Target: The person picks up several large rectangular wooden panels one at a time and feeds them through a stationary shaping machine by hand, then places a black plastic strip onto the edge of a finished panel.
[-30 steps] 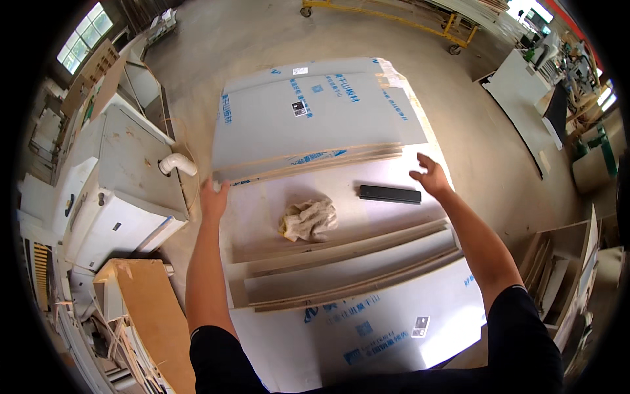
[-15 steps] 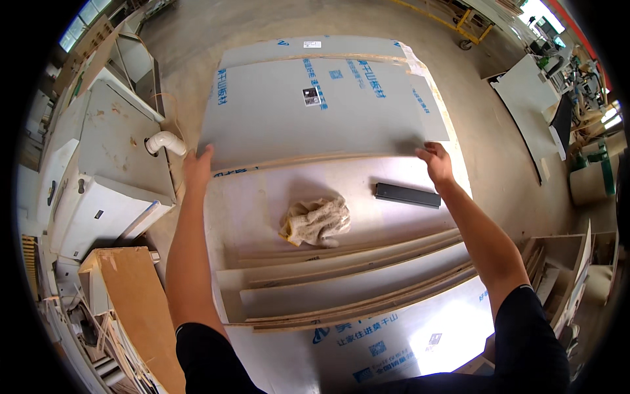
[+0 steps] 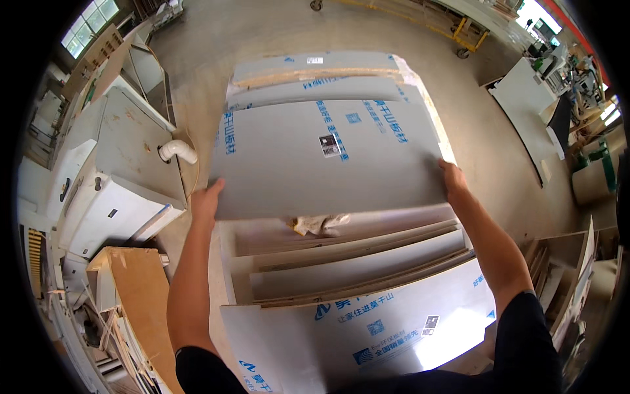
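Note:
A wide grey panel (image 3: 275,171) with blue print and a small label hangs between my hands, over the middle of the worktable. My left hand (image 3: 207,197) is closed on its left edge, near the front corner. On the right edge, my right hand (image 3: 453,182) grips it at about the same height. Behind it another grey panel (image 3: 262,98) lies at the far part of the table. A soiled work glove (image 3: 321,225) shows only in part below the panel's front edge. Several narrow boards (image 3: 354,262) lie closer to me.
Nearest me is a large printed panel (image 3: 295,341). At left stand a white cabinet-like machine (image 3: 131,131) with a white hose (image 3: 177,151) and a brown board (image 3: 144,302). A leaning panel (image 3: 525,105) and a yellow wheeled cart (image 3: 462,39) are at the right and far right.
My hands have drawn the panel towards me and up from the panels behind it. It now covers the dark bar and most of the glove.

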Tool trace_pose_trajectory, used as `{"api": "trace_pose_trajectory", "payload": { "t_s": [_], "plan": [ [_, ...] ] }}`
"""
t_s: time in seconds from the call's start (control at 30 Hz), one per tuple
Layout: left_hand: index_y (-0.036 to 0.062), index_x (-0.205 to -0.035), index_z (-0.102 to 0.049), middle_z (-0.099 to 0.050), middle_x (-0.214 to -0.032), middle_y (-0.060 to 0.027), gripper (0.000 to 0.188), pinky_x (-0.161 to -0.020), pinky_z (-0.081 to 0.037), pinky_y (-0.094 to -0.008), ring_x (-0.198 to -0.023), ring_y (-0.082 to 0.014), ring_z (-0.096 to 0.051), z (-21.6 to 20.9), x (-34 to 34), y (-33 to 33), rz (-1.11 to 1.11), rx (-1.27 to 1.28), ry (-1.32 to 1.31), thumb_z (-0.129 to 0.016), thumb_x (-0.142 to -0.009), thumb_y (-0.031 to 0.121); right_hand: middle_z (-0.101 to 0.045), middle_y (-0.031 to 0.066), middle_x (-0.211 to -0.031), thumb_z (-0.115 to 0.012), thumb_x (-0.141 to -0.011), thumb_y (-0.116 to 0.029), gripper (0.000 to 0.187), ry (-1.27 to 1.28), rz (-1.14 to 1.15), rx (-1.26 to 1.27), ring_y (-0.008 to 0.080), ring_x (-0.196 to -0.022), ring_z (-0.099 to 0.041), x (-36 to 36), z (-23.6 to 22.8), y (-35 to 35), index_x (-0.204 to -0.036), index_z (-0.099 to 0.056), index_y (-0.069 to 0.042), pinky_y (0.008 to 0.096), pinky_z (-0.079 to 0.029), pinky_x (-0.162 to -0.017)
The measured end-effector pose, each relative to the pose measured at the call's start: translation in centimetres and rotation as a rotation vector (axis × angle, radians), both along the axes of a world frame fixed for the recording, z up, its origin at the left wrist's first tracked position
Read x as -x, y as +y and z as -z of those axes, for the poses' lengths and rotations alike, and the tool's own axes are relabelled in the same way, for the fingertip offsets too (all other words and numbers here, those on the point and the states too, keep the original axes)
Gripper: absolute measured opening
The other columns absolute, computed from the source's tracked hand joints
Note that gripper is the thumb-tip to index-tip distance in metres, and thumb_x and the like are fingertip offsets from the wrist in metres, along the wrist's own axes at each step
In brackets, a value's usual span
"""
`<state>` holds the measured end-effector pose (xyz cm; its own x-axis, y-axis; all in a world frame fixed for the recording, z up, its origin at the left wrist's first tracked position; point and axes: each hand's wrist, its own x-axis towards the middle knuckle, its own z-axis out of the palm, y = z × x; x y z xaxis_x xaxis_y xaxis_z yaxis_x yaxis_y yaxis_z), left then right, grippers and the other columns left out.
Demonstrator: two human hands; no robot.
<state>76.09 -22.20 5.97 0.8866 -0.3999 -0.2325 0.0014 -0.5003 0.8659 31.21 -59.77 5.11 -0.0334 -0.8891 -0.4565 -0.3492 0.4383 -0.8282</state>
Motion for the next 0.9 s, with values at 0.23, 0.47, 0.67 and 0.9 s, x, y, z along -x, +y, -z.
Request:
{"api": "trace_pose_trajectory", "payload": {
  "t_s": [0.23, 0.47, 0.67, 0.9],
  "plan": [
    [-0.0037, -0.111, -0.064, -0.066, -0.101, -0.0062, 0.042, -0.081, -0.045, -0.0287, -0.09, -0.014, -0.058, -10.0, 8.8, 6.8, 0.069, 0.238, 0.089, -0.071, -0.086, 0.03, -0.065, 0.0071, -0.087, -0.062, -0.089, -0.023, 0.031, -0.266, 0.096, 0.28, 0.0154, -0.078, -0.059, 12.7, -15.3, 13.6, -0.102, -0.065, 0.005, 0.0278, -0.045, -0.071],
    [-0.0006, -0.102, -0.066, -0.066, -0.094, -0.0048, 0.043, -0.077, -0.045, -0.0242, -0.084, -0.0107, -0.058, -26.9, 20.6, 6.9, 0.221, 0.494, -0.135, -0.07, -0.086, 0.039, -0.063, 0.009, -0.104, -0.058, -0.087, -0.03, 0.036, -0.665, 0.243, 0.427, 0.0221, -0.098, -0.057, 30.6, -20.8, 28.6, -0.11, -0.06, -0.002, 0.0343, -0.043, -0.09],
    [-0.0006, -0.1, -0.067, -0.066, -0.084, -0.0038, 0.043, -0.069, -0.047, -0.0222, -0.073, -0.0096, -0.06, -39.5, 33.6, 6.5, 0.488, 0.624, -0.379, -0.066, -0.088, 0.041, -0.049, 0.0122, -0.134, -0.061, -0.085, -0.034, 0.063, -0.843, 0.49, 0.424, 0.0289, -0.123, -0.044, 41.5, -20.1, 42.1, -0.136, -0.042, -0.002, 0.041, -0.028, -0.109],
    [0.0016, -0.09, -0.067, -0.064, -0.075, -0.0016, 0.051, -0.061, -0.044, -0.0182, -0.063, -0.0082, -0.058, -50.7, 47.0, 5.0, 0.85, 0.66, -0.651, -0.063, -0.087, 0.053, -0.047, 0.0103, -0.135, -0.071, -0.075, -0.041, 0.078, -1.061, 0.512, 0.535, 0.0318, -0.125, -0.041, 49.6, -18.6, 53.3, -0.139, -0.04, -0.009, 0.0487, -0.03, -0.108]
  ]
}}
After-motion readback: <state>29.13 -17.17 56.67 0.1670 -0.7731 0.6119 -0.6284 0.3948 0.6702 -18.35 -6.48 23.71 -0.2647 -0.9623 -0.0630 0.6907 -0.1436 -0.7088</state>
